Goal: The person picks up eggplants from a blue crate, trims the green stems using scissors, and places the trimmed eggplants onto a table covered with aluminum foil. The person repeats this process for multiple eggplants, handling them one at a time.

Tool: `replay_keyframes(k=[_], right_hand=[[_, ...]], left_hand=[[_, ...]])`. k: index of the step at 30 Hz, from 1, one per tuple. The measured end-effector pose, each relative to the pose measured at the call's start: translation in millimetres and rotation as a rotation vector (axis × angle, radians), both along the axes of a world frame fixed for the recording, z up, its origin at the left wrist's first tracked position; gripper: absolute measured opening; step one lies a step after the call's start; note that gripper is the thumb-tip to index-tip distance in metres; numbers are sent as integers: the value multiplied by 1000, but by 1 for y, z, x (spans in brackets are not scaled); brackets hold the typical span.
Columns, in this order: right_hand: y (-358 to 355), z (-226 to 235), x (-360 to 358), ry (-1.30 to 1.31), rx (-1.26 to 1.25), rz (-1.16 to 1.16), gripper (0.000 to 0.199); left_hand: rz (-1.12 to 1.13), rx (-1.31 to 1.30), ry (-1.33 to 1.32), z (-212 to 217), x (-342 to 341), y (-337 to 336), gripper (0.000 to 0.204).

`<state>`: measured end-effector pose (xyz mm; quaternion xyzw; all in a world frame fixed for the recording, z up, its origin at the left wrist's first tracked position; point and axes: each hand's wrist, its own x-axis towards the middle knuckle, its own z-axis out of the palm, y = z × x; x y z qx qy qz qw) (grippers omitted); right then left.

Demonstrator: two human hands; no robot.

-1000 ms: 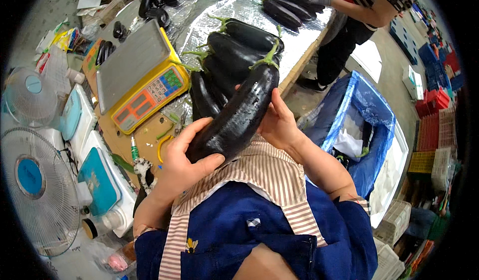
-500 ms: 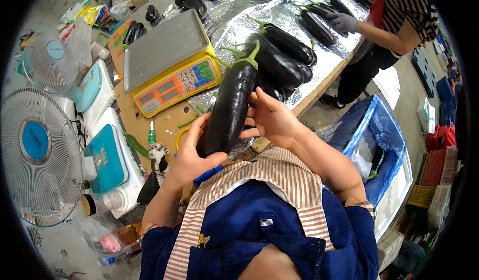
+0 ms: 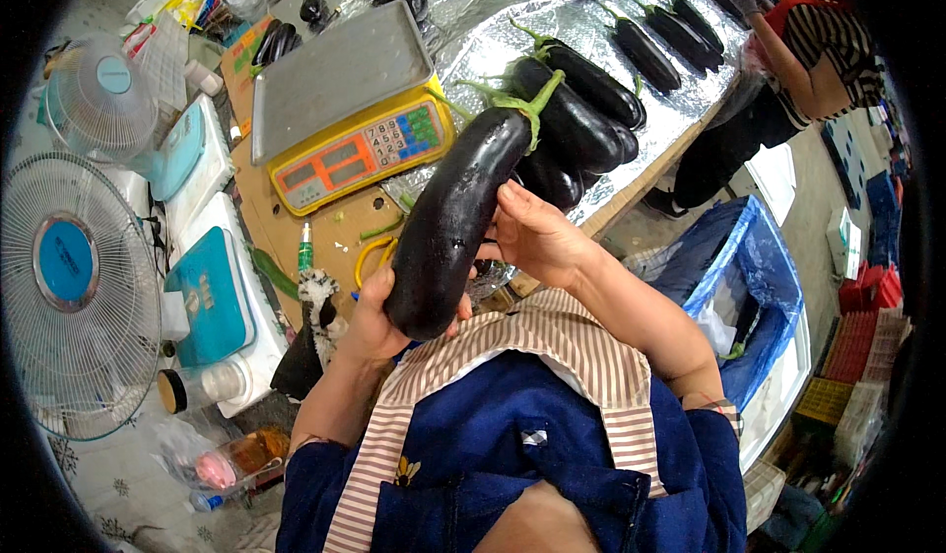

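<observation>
A large, glossy black eggplant (image 3: 456, 220) with a green stem is held in front of my apron, tilted with its stem end up and to the right. My left hand (image 3: 376, 318) grips its rounded lower end, fingers partly hidden beneath. Along its right side, my right hand (image 3: 540, 236) presses with the thumb on top and the other fingers under it. Just beyond lie several more eggplants (image 3: 581, 124) on silver foil (image 3: 493, 45). A yellow scale (image 3: 325, 173) with a bare grey pan stands to the left of them, close behind the held eggplant's stem.
Scissors with yellow handles (image 3: 372, 254) and a small green bottle (image 3: 305, 247) are near my left hand. Two fans (image 3: 67, 262) stand at left. A co-worker (image 3: 803, 70) is across at right, by a row of eggplants (image 3: 645, 52). A blue-lined bin (image 3: 724, 267) sits at right.
The held eggplant has been turned and tipped, its lower end now nearer my apron. My left hand has shifted under that end. The co-worker's gloved hand has moved away from the eggplant row.
</observation>
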<state>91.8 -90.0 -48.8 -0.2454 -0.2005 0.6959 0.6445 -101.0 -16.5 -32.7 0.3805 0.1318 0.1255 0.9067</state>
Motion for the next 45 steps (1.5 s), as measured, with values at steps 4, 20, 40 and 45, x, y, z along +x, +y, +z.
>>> replay_keyframes(k=[4, 20, 40, 45], right_hand=[[6, -3, 3, 119, -34, -9, 47], [20, 0, 10, 247, -16, 53, 44], [24, 4, 14, 229, -144, 61, 43], [19, 12, 16, 67, -20, 89, 42]], left_hand=[[-41, -107, -27, 3, 9, -3, 70], [112, 297, 162, 6, 10, -10, 63], [92, -38, 94, 11, 20, -3, 54], [101, -255, -7, 14, 21, -4, 73]])
